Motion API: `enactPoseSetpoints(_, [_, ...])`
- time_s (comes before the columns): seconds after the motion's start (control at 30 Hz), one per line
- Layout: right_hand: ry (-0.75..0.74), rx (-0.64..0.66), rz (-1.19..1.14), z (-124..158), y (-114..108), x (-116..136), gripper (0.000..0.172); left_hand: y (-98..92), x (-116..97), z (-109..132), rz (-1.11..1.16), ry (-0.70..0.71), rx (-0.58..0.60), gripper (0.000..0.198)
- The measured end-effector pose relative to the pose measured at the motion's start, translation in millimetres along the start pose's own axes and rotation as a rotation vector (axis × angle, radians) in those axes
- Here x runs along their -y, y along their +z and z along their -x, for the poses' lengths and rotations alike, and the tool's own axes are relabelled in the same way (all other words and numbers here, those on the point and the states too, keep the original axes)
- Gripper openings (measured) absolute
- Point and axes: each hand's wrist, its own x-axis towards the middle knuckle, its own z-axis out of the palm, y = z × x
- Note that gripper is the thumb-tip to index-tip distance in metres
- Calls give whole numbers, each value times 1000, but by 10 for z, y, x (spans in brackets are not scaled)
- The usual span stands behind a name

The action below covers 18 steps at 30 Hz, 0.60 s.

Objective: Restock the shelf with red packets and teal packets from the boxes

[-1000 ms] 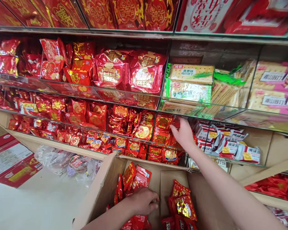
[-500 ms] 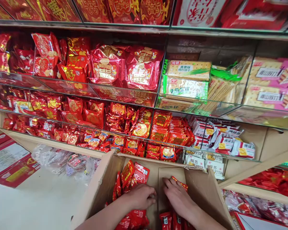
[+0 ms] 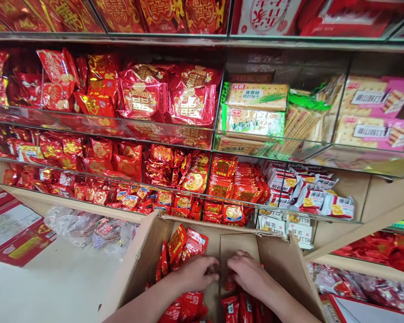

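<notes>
Both my hands reach into an open cardboard box [image 3: 134, 269] that holds small red foil snack packets. My left hand [image 3: 200, 271] hovers above the packets [image 3: 188, 305] on the left side, thumb and curled fingers apart, with nothing visible between them. On the other side, my right hand [image 3: 249, 271] has its fingers curled downward round a red snack packet [image 3: 230, 283], of which only a small part shows below them. More red packets [image 3: 245, 309] lie near my right wrist. A bare strip of cardboard runs between the two groups.
Glass-fronted shelves [image 3: 175, 137] of red snack packets rise behind the box. Biscuit packs [image 3: 256, 96] and white packets [image 3: 309, 197] fill the right compartments. Plastic bags [image 3: 77, 224] and a red carton [image 3: 16, 229] lie at left.
My right hand's fingers have curled in more, and the red packet beyond them is now mostly covered. My left hand has barely moved. The view has shifted slightly.
</notes>
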Motion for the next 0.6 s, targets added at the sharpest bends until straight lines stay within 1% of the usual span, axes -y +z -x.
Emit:
enactPoseSetpoints(0.07, [39,-109,-194,-22,-57,58,13,-10,-8,-11,214,39,-25,51])
enactPoseSetpoints(0.13, [99,-218,-394,-57,-104,131,17,-40,-45,-15,350,68,-48,62])
enactPoseSetpoints(0.2, [141,-307,-537,-89,-133,190,21,-74,-102,-22,452,60,-66,58])
enactPoseSetpoints(0.3, [184,-419,-648,-110,-163,228,26,-108,-220,-44,717,60,-90,45])
enactPoseSetpoints(0.37, [209,-475,-708,-104,-201,235,29,-122,-319,-56,857,94,-154,38])
enactPoseSetpoints(0.4, [217,-496,-736,-100,-227,238,30,-131,-373,-59,884,104,-192,35])
enactPoseSetpoints(0.43, [226,-516,-766,-97,-255,243,30,-141,-425,-60,909,108,-229,34])
enactPoseSetpoints(0.5, [255,-557,-848,-105,-309,256,31,-168,-516,-54,971,121,-254,35])
enactPoseSetpoints(0.53, [276,-579,-904,-116,-330,263,31,-184,-549,-49,1015,133,-290,36])
enactPoseSetpoints(0.57, [301,-600,-969,-131,-343,271,31,-200,-571,-42,1042,140,-304,38])
enactPoseSetpoints(0.6, [331,-629,-1039,-147,-349,278,30,-217,-583,-33,1058,139,-294,40])
